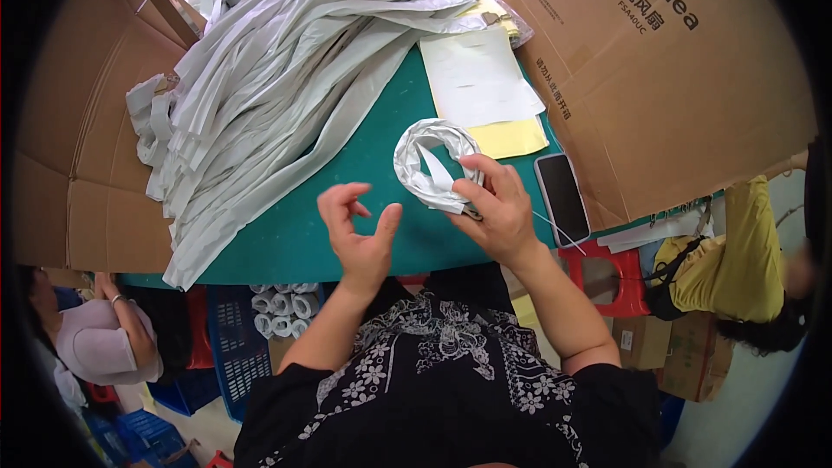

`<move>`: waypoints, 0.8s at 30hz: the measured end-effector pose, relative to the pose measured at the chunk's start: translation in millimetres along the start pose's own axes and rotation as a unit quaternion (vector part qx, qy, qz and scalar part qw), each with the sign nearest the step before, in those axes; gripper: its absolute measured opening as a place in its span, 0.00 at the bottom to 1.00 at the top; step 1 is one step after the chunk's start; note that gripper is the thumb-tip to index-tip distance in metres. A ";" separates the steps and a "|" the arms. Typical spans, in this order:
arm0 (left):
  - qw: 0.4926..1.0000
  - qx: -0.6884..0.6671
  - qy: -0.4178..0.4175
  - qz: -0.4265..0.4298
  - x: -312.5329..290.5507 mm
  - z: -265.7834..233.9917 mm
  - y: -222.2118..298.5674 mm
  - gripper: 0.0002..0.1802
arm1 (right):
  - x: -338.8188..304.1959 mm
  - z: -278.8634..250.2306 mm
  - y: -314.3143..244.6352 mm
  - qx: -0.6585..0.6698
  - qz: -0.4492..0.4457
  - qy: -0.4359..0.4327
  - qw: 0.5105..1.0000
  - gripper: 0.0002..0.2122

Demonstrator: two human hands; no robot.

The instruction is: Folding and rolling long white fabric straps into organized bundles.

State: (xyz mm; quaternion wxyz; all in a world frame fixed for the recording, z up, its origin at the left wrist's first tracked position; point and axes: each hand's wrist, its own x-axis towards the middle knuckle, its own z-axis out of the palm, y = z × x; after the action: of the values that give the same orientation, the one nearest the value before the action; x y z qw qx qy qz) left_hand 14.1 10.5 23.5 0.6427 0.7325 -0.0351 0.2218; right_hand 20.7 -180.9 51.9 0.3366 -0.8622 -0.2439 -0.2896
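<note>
1. Pinching the white coil point(407, 159) between thumb and fingers, the right hand point(503, 208) is clamped on its near right edge; that grip is best snug, yet light enough not to crush the folds.
2. Nothing is in the left hand point(358, 230): its thumb and fingers stand apart, and it would do well to steady the coil's opposite side so the turns lie even.
3. A pointed strip end point(435, 170) juts into the middle of the ring; pressing it against the inner wall would probably make the roll neater.
4. The coil sits just ahead and left of the right hand, ahead and right of the left, over the green desk point(269, 241).
5. A thin white cord point(555, 230) slants out right of the right hand, by the phone point(563, 195); avoid snagging it. Whether it joins the coil, I cannot tell.
6. The pile of white strips point(290, 78) lies ahead and left of the left hand.
</note>
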 end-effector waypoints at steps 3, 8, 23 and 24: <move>0.939 0.271 -0.081 0.195 17.7 3.5 33.1 0.14 | 1.7 -1.9 -5.2 -0.052 -0.076 -0.037 0.995 0.19; 0.959 0.172 -0.174 0.141 21.0 17.1 27.7 0.08 | 1.2 -5.1 -3.3 -0.040 -0.077 -0.068 0.994 0.19; 0.909 0.146 -0.268 0.283 22.1 17.2 18.9 0.11 | -6.8 -10.7 18.9 0.234 0.163 -0.230 0.931 0.10; 0.903 0.143 -0.244 0.325 17.3 15.6 14.1 0.14 | -6.4 -13.6 17.1 0.295 0.228 -0.268 0.888 0.09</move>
State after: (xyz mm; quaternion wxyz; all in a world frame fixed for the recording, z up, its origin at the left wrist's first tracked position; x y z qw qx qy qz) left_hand 29.2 -2.8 41.7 0.3951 0.7956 -0.3944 0.2353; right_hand 22.1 -203.3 48.3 0.5544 -0.7995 -0.1959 0.1225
